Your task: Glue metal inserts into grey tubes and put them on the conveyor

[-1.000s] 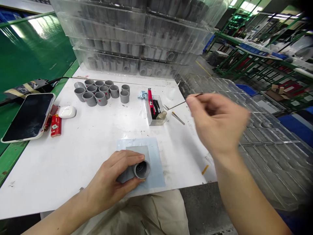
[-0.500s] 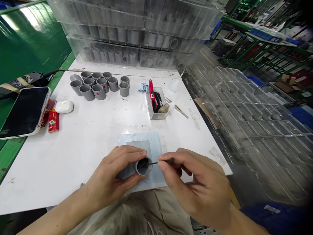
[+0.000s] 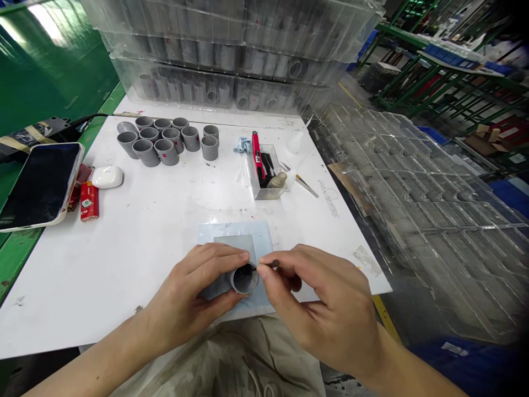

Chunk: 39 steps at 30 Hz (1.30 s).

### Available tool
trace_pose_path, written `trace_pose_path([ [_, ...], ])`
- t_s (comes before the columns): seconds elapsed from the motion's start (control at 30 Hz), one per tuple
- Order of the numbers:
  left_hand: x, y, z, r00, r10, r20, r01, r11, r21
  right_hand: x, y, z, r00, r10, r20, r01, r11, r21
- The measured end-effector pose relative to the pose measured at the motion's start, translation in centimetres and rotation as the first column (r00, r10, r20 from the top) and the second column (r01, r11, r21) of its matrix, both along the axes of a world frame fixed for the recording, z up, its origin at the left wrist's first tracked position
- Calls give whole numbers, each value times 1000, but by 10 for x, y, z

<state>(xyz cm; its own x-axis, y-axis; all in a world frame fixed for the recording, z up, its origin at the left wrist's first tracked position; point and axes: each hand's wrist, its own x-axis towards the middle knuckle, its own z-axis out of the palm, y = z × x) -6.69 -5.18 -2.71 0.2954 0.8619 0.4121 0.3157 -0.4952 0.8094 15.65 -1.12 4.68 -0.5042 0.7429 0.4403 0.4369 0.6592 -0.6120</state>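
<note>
One short grey plastic pipe sleeve (image 3: 244, 278) is resting on a pale blue mat (image 3: 231, 229), clasped in my left hand (image 3: 182, 292), while my right hand (image 3: 318, 303) is pinching a thin dark-tipped pick (image 3: 273, 263) at its mouth, above the white bench (image 3: 124, 264). A loosening pinch risks dropping the pick; a slackening clasp risks rolling the sleeve away.

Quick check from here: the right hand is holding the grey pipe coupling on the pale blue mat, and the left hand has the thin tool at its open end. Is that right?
No, the hands are swapped. The head view shows the left hand holding the grey pipe coupling on the pale blue mat, and the right hand has the thin tool at its open end.
</note>
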Motion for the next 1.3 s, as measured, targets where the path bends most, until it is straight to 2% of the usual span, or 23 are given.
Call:
trace_pose_path([
  [0.1,1,0,2,1000,3,-8,-3,1000,1,5,0,14,995,-76,-58,77,997,24],
  [0.17,1,0,2,1000,9,-12,-8,1000,8,11,8,21,975,-176,-139,191,976,109],
  [0.23,1,-1,1,1000,16,-10,-16,1000,8,16,25,23,929,-277,-244,329,921,208],
  [0.33,-1,-2,-3,999,46,-11,-46,998,-47,20,61,17,875,-355,-330,439,870,226],
  [0.43,-2,-3,-6,991,132,-18,-133,972,-194,20,96,10,873,-382,-303,454,864,218],
  [0.53,-3,-3,-4,979,205,-15,-199,927,-318,16,116,8,882,-409,-235,463,847,262],
  [0.63,-3,-2,1,974,224,-19,-216,912,-350,11,124,7,892,-450,-44,448,865,224],
  [0.7,-4,-1,5,974,217,-58,-224,914,-338,11,125,6,889,-441,125,424,894,146],
  [0.77,-7,0,10,972,198,-128,-227,932,-283,15,123,3,886,-412,212,404,911,80],
  [0.9,-14,-2,24,931,178,-319,-227,966,-126,33,104,-10,893,-428,139,432,902,4],
  [1.0,-20,-6,33,862,168,-477,-232,970,-78,44,83,-25,903,-424,72,429,899,-90],
  [1.17,-24,-8,40,720,97,-687,-233,966,-108,44,58,-46,937,-338,88,349,914,-207],
  [1.23,-22,-8,41,696,31,-717,-226,958,-178,42,53,-52,944,-319,90,331,910,-249],
  [1.3,-23,-10,41,703,0,-711,-234,945,-231,40,51,-56,948,-308,82,319,908,-273],
])
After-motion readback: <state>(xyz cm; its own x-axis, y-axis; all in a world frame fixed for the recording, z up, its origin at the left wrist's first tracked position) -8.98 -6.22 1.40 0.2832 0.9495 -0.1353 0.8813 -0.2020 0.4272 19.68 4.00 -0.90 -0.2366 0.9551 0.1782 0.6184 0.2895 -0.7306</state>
